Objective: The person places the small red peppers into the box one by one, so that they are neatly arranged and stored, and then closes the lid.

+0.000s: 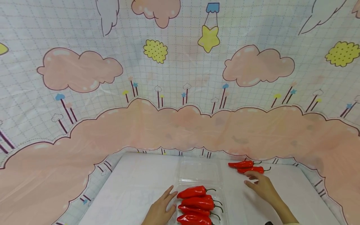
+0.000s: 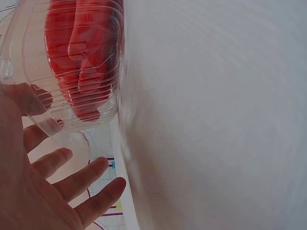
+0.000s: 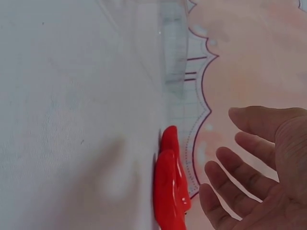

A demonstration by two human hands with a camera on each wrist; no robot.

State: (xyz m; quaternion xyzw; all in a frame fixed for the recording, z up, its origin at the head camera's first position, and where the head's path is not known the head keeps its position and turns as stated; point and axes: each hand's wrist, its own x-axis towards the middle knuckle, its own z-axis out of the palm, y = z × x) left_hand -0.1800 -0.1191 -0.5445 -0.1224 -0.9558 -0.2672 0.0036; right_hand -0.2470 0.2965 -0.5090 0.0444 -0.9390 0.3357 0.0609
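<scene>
A clear plastic clamshell container lies open near the table's front edge, with several red chili peppers in its tray. Its empty lid is folded back behind it. My left hand lies flat against the tray's left rim with straight, spread fingers and holds nothing. In the left wrist view the peppers show through the tray wall above the open left hand. Two loose red peppers lie at the back right. My right hand hovers open just in front of them. In the right wrist view the open right hand is beside those peppers.
The white table is bounded by a cartoon-print cloth backdrop with pink clouds, which rises behind it and on both sides. The clear lid's edge shows beyond the loose peppers in the right wrist view.
</scene>
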